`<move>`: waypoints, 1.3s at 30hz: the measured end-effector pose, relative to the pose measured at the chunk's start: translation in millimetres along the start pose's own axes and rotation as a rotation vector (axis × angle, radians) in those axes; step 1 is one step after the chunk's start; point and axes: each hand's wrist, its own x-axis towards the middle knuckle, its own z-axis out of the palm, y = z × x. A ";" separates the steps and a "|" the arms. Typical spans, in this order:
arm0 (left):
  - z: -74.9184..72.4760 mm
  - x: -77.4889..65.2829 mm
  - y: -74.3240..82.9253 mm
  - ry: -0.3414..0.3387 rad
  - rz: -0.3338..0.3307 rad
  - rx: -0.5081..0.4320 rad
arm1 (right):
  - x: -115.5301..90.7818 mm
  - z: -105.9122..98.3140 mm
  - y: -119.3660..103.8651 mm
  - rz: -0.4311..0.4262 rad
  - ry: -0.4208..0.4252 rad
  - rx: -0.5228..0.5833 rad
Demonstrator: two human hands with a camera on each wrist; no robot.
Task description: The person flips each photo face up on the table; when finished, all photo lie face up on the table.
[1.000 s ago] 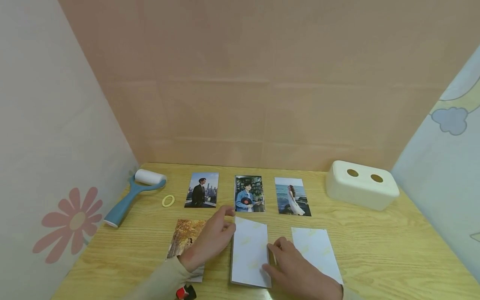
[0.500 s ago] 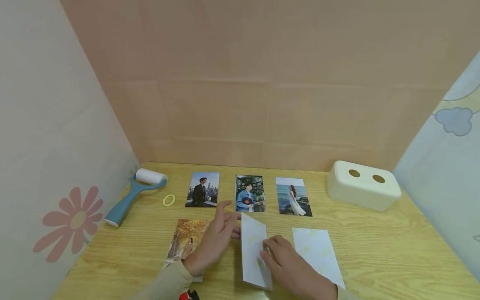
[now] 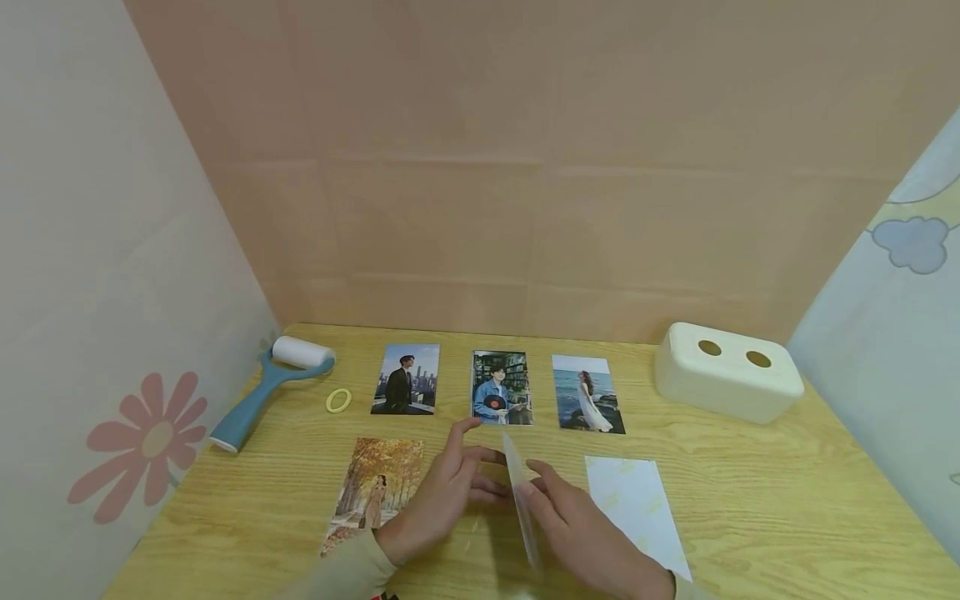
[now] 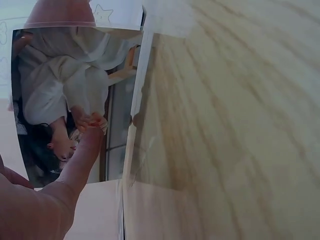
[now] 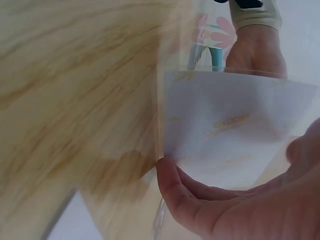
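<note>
A photo print stands nearly upright on its long edge between my hands. Its white back faces the right hand and has faint yellow lettering; a clear margin shows along the edges. The picture side, a person in white, faces the left. My right hand pinches the print's edge, with a fingertip at its lower corner. Against the picture side, my left hand touches with extended fingers. An autumn photo lies left of it, and a face-down print lies right.
Behind my hands, three photos lie in a row: a city portrait, a record-holder portrait and a seaside portrait. A blue-handled roller and a yellow ring are at left. A white box with two holes stands back right.
The print has been tipped up from nearly flat to almost upright on its long edge. My left hand has shifted slightly right, staying at the print's left side.
</note>
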 end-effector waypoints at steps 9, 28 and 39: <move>3.7 -3.3 -4.5 -0.026 -0.012 -0.009 | -2.2 -1.6 -2.0 0.005 0.038 0.059; -1.6 -5.0 -10.7 0.012 -0.037 0.190 | -4.1 -3.2 -3.6 -0.008 0.378 0.230; -1.0 -8.6 -6.2 0.091 -0.023 0.235 | -4.7 -0.7 -0.6 -0.001 0.405 0.232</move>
